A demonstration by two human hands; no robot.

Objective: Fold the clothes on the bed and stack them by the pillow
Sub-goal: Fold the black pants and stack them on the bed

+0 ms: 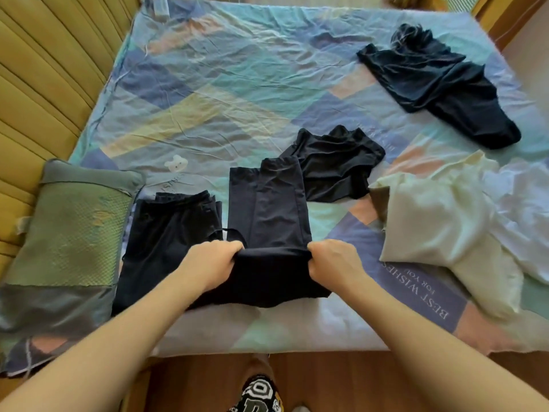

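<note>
Garment in hand: a long black garment [267, 209] lies on the bed sheet [208, 84], directly in front of the person, between the two hands.
Long axis: it runs away from the person, from the near edge of the bed toward the middle; the far end stops just beside a crumpled black piece [335, 165].
Near end: it is already turned over on itself, so a thick folded band lies across, from one hand to the other.
Left hand [211, 264]: clenched on the left corner of the folded band, fingers curled into the cloth.
Right hand [334, 261]: clenched on the right corner of the same band, in the same way.
Which hand is nearer: both are about equally near, one on each side of the axis, so the fold is held level.
Step, as I judge: the fold along the length is in progress; the band must go forward, along the long axis, to the far end.
Stack: one folded black garment [166, 233] lies just left of it, beside the green pillow [68, 233].
Direction after folding: the pillow is on the left, so the left hand is nearer to the stack.
Still unfolded: a dark garment [439, 84] far right, and cream cloth [445, 227] and white cloth [523, 209] at the right.
</note>
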